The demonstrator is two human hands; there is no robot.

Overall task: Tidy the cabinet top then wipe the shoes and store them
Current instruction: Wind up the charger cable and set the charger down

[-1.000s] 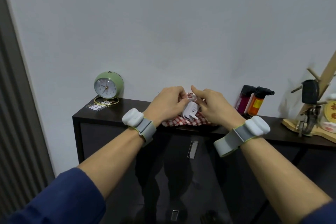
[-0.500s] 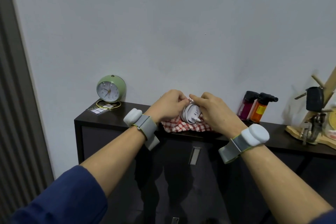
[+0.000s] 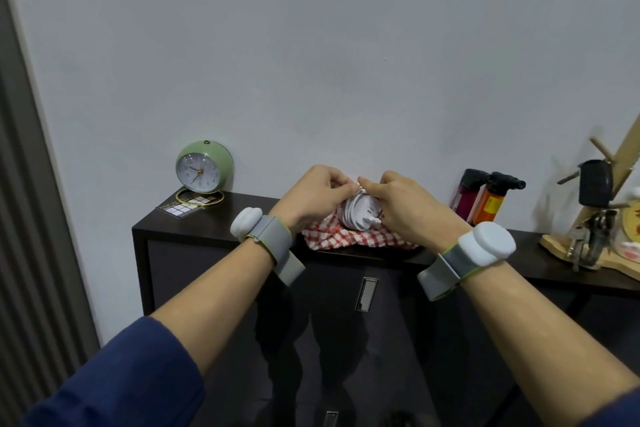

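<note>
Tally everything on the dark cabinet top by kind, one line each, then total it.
Round green alarm clock: 1
Black card with white squares: 1
Red-and-white checked cloth: 1
White charger with coiled cable: 1
Black-capped bottles, magenta and orange: 2
Wooden peg stand hung with keys: 1
Total: 7, leaving out cropped things at the right edge.

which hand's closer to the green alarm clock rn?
Left. The left hand sits to the right of the clock, pinching at the top of the white charger. The right hand pinches there too, farther right, beyond the left hand.
</note>
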